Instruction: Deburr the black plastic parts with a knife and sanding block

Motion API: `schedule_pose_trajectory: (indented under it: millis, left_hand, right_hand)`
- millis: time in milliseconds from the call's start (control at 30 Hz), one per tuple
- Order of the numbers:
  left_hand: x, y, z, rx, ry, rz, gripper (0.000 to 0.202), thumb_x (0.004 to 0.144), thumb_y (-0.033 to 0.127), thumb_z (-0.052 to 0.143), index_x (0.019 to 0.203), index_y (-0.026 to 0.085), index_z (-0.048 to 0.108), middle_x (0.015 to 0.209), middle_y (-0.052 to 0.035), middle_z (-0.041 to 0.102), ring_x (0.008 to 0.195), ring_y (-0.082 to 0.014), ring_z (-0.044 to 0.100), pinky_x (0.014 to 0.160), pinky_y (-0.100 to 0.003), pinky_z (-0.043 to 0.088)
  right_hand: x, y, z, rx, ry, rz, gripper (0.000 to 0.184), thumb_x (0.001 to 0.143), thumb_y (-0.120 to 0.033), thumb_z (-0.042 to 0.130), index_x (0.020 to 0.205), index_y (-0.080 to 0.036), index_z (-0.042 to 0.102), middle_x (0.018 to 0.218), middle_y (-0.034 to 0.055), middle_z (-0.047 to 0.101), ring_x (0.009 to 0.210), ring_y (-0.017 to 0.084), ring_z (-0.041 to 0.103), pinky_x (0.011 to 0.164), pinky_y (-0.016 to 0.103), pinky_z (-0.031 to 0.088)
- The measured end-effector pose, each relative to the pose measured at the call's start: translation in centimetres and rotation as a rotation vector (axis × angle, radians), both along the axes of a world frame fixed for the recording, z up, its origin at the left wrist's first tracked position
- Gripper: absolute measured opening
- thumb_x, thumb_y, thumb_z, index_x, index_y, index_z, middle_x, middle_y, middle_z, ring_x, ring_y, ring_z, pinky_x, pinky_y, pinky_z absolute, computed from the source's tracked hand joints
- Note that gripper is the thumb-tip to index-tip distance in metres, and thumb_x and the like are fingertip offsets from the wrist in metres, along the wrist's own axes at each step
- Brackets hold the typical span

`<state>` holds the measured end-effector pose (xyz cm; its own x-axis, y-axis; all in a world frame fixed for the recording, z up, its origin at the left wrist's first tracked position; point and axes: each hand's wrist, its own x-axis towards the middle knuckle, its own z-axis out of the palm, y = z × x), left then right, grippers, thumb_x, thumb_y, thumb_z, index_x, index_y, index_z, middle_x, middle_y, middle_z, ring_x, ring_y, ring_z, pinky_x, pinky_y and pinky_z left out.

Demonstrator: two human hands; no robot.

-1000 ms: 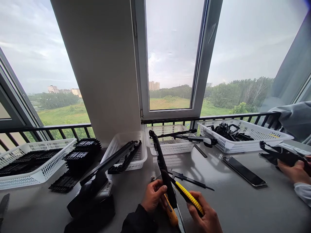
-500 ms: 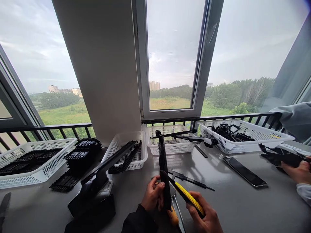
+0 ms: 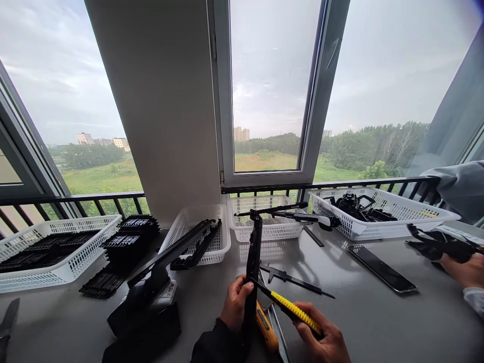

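My left hand (image 3: 235,301) is closed around a long black plastic part (image 3: 254,247), which stands tilted upright in front of me. In my right hand (image 3: 321,333) is a yellow and black utility knife (image 3: 295,308), its dark blade end touching or very close to the part just beside my left thumb. Under the two hands lies an orange-handled tool (image 3: 266,330) on the grey table (image 3: 212,322). Behind them rests a dark caliper (image 3: 298,282). What the lower end of the black part looks like is hidden in shadow by my left hand.
White baskets with black parts line the back, among them a left basket (image 3: 68,275) and a right basket (image 3: 355,229). Stacked black parts (image 3: 130,242) and a dark device (image 3: 151,302) stand left. A phone-like slab (image 3: 381,267) lies right, near another person's hand (image 3: 463,269) holding a black part.
The black part has dropped slightly and tilted a little in my left hand. The knife's blade end has shifted slightly down along it, and more of the orange-handled tool shows.
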<state>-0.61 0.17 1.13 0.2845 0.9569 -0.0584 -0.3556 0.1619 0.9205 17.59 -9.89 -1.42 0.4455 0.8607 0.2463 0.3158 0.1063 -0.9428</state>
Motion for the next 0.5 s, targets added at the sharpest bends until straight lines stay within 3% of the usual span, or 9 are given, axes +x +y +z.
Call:
schedule_pose_trajectory:
  millis: [300, 400, 500]
  left_hand:
    - [-0.03, -0.27, 0.73, -0.007, -0.009, -0.013, 0.032, 0.064, 0.039, 0.080, 0.082, 0.013, 0.072, 0.070, 0.0000, 0.060, 0.065, -0.0149, 0.051, 0.061, -0.026, 0.041]
    - [0.02, -0.41, 0.93, 0.000, -0.022, -0.024, 0.032, 0.062, 0.031, 0.073, 0.088, 0.013, 0.073, 0.073, -0.0007, 0.062, 0.066, -0.0153, 0.053, 0.062, -0.026, 0.042]
    - [0.02, -0.46, 0.73, -0.005, -0.028, -0.054, 0.044, 0.062, 0.029, 0.066, 0.103, 0.015, 0.071, 0.062, 0.0044, 0.055, 0.054, -0.0128, 0.046, 0.054, -0.026, 0.037]
  right_hand:
    - [0.78, 0.01, -0.02, -0.056, 0.018, -0.040, 0.042, 0.081, -0.054, 0.067, 0.100, -0.020, 0.081, 0.091, 0.0030, 0.080, 0.083, 0.025, 0.076, 0.075, 0.024, 0.058]
    - [0.54, 0.14, -0.03, -0.016, 0.016, -0.047, 0.040, 0.082, -0.053, 0.065, 0.096, -0.020, 0.081, 0.089, 0.0038, 0.080, 0.083, 0.025, 0.076, 0.072, 0.024, 0.058]
    - [0.61, 0.28, -0.18, 0.015, 0.012, -0.058, 0.037, 0.081, -0.052, 0.066, 0.093, -0.020, 0.081, 0.086, 0.0038, 0.080, 0.081, 0.026, 0.076, 0.071, 0.024, 0.058]
